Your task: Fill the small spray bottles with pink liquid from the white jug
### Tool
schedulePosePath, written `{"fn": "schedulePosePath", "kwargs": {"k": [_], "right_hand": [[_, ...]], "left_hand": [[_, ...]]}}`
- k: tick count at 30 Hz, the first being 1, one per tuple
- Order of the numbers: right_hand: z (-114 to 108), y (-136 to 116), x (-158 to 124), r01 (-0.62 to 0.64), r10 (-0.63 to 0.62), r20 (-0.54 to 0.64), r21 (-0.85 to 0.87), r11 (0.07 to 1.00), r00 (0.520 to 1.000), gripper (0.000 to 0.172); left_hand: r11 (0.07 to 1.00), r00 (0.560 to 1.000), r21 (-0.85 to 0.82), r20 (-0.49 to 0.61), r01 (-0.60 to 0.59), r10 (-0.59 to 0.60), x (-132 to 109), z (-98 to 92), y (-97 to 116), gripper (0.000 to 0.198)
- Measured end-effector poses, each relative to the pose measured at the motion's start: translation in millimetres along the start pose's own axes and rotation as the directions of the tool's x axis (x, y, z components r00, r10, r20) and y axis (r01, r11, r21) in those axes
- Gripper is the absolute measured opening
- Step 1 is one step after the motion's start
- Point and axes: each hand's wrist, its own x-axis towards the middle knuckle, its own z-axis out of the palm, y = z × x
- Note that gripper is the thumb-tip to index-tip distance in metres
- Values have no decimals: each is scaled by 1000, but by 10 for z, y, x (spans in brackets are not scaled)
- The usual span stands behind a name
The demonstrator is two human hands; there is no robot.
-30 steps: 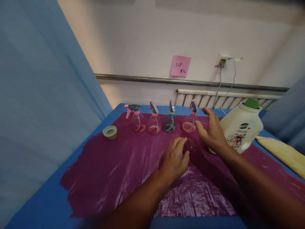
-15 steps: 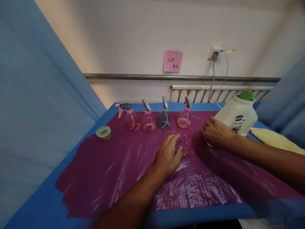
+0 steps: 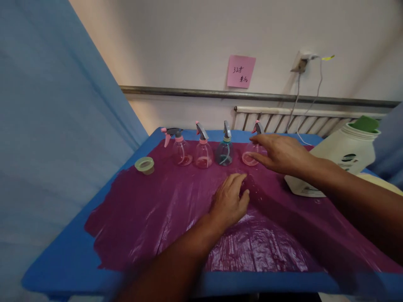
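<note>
My left hand point(image 3: 231, 200) lies on the purple plastic sheet point(image 3: 163, 209), its fingers and thumb curled around a small clear bottle point(image 3: 253, 187) that is hard to make out. My right hand point(image 3: 278, 153) reaches across to the rightmost of several small spray bottles point(image 3: 251, 156) lined up at the back. Its fingers are spread over that bottle's head and side, not closed on it. The other bottles are two pinkish ones point(image 3: 181, 151) point(image 3: 203, 154) and a bluish one point(image 3: 224, 152).
A big white jug with a green lid point(image 3: 346, 155) stands behind my right forearm, with a yellow cloth point(image 3: 382, 184) beside it. A green cap point(image 3: 145, 164) sits at the left. The blue table edge point(image 3: 78, 277) is near me. A blue curtain point(image 3: 47, 126) hangs left.
My right hand has left the foot of the white jug and moved up and left to the rightmost spray bottle. My left hand has stayed in place.
</note>
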Motion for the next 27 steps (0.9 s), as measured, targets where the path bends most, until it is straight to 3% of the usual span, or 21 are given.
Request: {"fn": "schedulePosePath", "kwargs": {"k": [2, 5, 9, 13, 16, 22, 24, 27], "right_hand": [[132, -112, 284, -74, 97, -83, 249, 966, 992, 55], [470, -248, 674, -164, 277, -120, 562, 810, 953, 55], [883, -389, 1012, -177, 368, -142, 686, 706, 919, 46], [1000, -473, 1062, -121, 396, -187, 764, 634, 899, 29], [887, -485, 905, -73, 419, -238, 793, 604, 876, 29], [485, -530, 171, -21, 442, -277, 828, 561, 853, 42], [415, -594, -104, -27, 453, -236, 865, 502, 860, 50], [422, -711, -419, -24, 464, -187, 911, 411, 866, 59]], "left_hand": [[1000, 1000, 17, -9, 5, -5, 2, -5, 0, 47], [1000, 1000, 16, -26, 0, 1, 8, -17, 5, 45], [1000, 1000, 7, -25, -12, 12, 9, -35, 21, 47], [1000, 999, 8, -37, 3, -3, 4, -57, 43, 48], [1000, 997, 10, -82, 4, -3, 7, -89, 68, 50], [997, 936, 74, -350, -3, 29, 28, -144, 80, 79], [998, 943, 67, -334, 16, 8, 28, -137, 83, 90], [1000, 975, -16, -223, 4, -8, 25, -108, 120, 94]]}}
